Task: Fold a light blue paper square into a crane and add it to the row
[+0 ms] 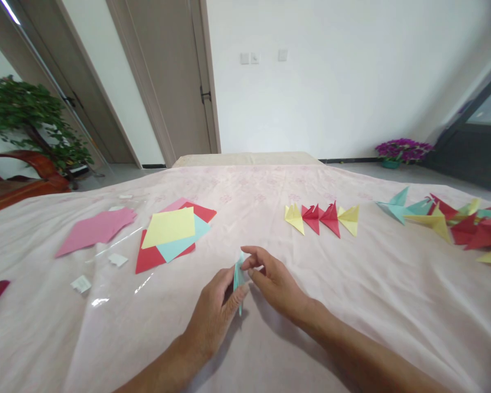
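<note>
A narrow folded piece of teal paper (239, 275) stands on edge on the pink cloth, pinched between both hands. My left hand (217, 312) presses its fingers against the paper's left side. My right hand (270, 278) pinches the paper's upper part with thumb and fingers. Most of the paper is hidden behind the fingers.
A stack of flat red, yellow, teal and pink sheets (172, 232) lies left of centre, with pink sheets (96, 229) farther left. Folded paper shapes (322, 217) sit in a row ahead, and a pile of folded shapes (454, 218) lies at the right. Small white scraps (81, 283) lie at the left.
</note>
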A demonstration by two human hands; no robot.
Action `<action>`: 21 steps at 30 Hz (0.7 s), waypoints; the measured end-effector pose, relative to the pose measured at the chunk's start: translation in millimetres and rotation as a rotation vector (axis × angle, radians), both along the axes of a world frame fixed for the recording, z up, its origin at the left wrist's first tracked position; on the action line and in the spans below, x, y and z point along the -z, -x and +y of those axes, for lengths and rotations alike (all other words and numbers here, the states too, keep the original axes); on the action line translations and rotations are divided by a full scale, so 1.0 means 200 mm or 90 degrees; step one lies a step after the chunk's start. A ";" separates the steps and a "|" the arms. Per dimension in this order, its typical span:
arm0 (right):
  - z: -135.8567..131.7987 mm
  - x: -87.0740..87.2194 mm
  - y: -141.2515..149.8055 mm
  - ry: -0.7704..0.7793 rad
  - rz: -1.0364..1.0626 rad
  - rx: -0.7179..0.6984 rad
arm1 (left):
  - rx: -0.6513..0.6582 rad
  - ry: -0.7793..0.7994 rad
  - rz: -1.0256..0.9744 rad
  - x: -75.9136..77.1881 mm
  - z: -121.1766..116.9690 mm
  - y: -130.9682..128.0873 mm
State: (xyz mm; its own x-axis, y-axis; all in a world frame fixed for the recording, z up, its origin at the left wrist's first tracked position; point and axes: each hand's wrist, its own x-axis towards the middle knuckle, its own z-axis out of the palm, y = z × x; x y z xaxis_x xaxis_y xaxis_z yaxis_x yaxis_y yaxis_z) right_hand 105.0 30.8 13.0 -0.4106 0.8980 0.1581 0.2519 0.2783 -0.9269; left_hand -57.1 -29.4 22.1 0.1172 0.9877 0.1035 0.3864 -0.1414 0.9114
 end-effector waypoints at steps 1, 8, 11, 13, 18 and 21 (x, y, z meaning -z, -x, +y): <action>-0.01 -0.01 0.00 -0.047 -0.013 0.010 | -0.015 0.028 -0.052 0.00 0.00 0.00; 0.02 -0.01 -0.04 -0.280 -0.007 0.035 | -0.127 0.230 -0.514 0.09 0.05 -0.01; 0.03 -0.01 -0.06 -0.345 -0.053 -0.010 | -0.184 0.251 -0.568 0.10 0.06 -0.02; 0.04 -0.01 -0.06 -0.374 -0.110 -0.046 | -0.201 0.248 -0.549 0.09 0.07 -0.02; 0.04 0.00 -0.07 -0.418 -0.248 -0.111 | -0.142 0.279 -0.408 0.06 0.09 0.01; 0.06 0.01 -0.07 -0.422 -0.287 -0.140 | -0.052 0.303 -0.222 0.03 0.13 0.09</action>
